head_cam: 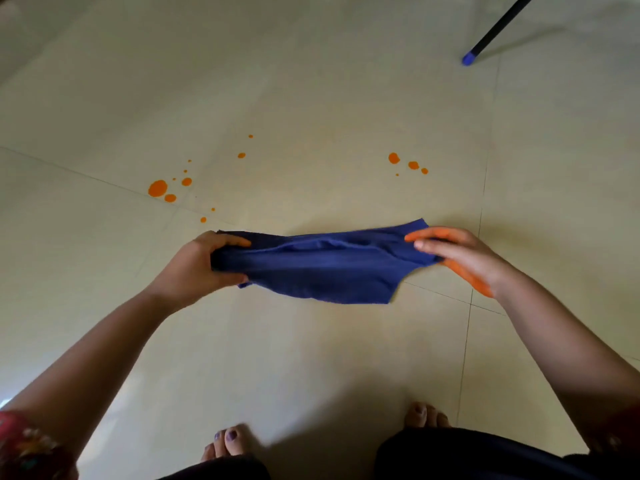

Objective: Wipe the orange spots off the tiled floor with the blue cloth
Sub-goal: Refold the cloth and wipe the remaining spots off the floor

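A blue cloth (322, 268) hangs stretched between my two hands above the cream tiled floor (311, 98). My left hand (201, 265) grips its left end with curled fingers. My right hand (460, 254), smeared orange along its fingers and outer edge, pinches the right end. Beyond the cloth, orange spots lie on the tiles: a larger cluster (162, 188) at the left, two small dots (241, 155) in the middle and a group of three (408, 163) at the right.
A black pole with a blue tip (468, 59) rests on the floor at the far right. My bare feet (228, 441) stand at the bottom of the view. Dark grout lines cross the tiles.
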The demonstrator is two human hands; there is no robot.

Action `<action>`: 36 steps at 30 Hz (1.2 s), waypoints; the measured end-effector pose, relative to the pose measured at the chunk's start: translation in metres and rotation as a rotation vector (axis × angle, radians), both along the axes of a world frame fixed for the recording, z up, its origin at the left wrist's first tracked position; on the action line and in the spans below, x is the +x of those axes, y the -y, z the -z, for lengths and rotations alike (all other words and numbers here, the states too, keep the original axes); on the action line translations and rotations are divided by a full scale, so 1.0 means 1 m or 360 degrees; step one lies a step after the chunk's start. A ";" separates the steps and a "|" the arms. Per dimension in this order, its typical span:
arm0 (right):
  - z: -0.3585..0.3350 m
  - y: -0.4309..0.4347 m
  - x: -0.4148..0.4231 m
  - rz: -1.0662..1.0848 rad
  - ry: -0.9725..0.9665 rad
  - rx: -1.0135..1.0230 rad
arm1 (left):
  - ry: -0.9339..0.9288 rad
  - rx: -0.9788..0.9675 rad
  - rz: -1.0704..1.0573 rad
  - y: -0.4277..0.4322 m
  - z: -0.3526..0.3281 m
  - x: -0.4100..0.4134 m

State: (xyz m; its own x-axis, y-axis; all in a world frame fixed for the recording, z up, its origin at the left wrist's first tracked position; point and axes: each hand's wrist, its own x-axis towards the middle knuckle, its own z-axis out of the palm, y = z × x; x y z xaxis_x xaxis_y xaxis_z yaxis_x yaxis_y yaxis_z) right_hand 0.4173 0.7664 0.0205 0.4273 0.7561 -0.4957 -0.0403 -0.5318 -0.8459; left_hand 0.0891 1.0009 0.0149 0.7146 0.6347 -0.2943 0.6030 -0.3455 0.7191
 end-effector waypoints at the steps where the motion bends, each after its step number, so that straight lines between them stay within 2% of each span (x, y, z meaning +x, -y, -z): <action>1: -0.003 0.002 0.000 -0.0200 0.0181 -0.0067 | -0.0032 0.0128 -0.0002 -0.002 -0.001 0.001; 2: -0.004 0.004 0.000 -0.0362 0.0417 -0.0139 | 0.0005 0.0114 -0.0057 -0.005 -0.004 0.001; 4: 0.000 0.005 -0.003 -0.0581 0.0887 -0.0204 | 0.0118 -0.0145 -0.0190 -0.012 -0.010 0.000; 5: 0.004 0.005 -0.004 -0.0611 0.0995 -0.0181 | 0.0150 -0.0246 -0.0220 -0.015 -0.012 -0.001; 8: 0.017 0.004 -0.004 -0.0582 0.1049 -0.0031 | 0.0144 -0.0306 -0.0211 -0.017 -0.014 -0.001; 12: 0.016 -0.002 0.004 -0.0479 0.0774 0.0049 | 0.0396 -0.0482 -0.0327 -0.014 -0.011 0.000; 16: 0.001 -0.007 0.009 -0.0522 0.0488 0.0076 | 0.0588 -0.0484 -0.0398 -0.013 -0.014 -0.001; 19: -0.005 -0.012 0.005 -0.0268 0.0323 0.0132 | 0.0675 -0.0566 -0.0410 -0.015 -0.014 -0.001; 23: 0.000 -0.016 0.002 0.0113 0.0229 0.0419 | 0.0831 -0.0803 -0.0585 -0.018 -0.012 0.000; 26: 0.010 -0.015 0.002 0.0339 0.0111 0.0411 | 0.0762 -0.0865 -0.0713 -0.011 -0.001 0.003; 29: 0.022 -0.007 0.003 0.0335 0.0127 0.0217 | 0.0607 -0.0891 -0.0724 0.002 0.006 0.000; 32: 0.033 0.002 0.009 0.0175 0.0422 0.0009 | 0.0464 -0.0863 -0.0704 0.009 0.020 -0.004; 36: 0.059 0.001 0.012 -0.0399 0.1630 -0.0555 | 0.0200 -0.0644 -0.0627 0.016 0.049 0.000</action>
